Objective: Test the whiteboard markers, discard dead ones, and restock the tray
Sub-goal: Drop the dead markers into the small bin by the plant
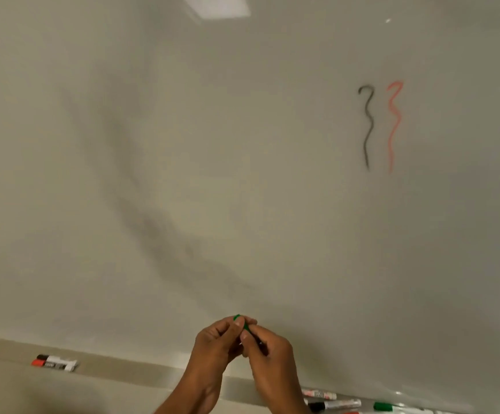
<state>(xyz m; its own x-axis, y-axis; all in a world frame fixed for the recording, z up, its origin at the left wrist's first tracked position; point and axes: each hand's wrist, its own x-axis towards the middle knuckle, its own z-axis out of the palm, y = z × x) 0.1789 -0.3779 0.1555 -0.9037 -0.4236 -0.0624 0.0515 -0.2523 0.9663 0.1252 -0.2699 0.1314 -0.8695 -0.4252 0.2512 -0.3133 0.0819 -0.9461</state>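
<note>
At the bottom centre of the frame, both hands met on the green marker (246,326). The left hand (213,346) pinched its green end in a tight grip, and the right hand (268,352) curled round the rest. The marker was mostly hidden, but its long axis seemed to slant from upper left to lower right. This was probably uncapping before a test stroke.

The free whiteboard (183,144) beside the black squiggle (367,127) and red squiggle (393,124) lay up and to the right, nearer the right hand.

On the tray (123,366), a black-capped marker (53,358) and a red-capped marker (52,364) lay touching at lower left. A green-capped marker (387,406) lay at lower right. The label writing was too blurred to read.
</note>
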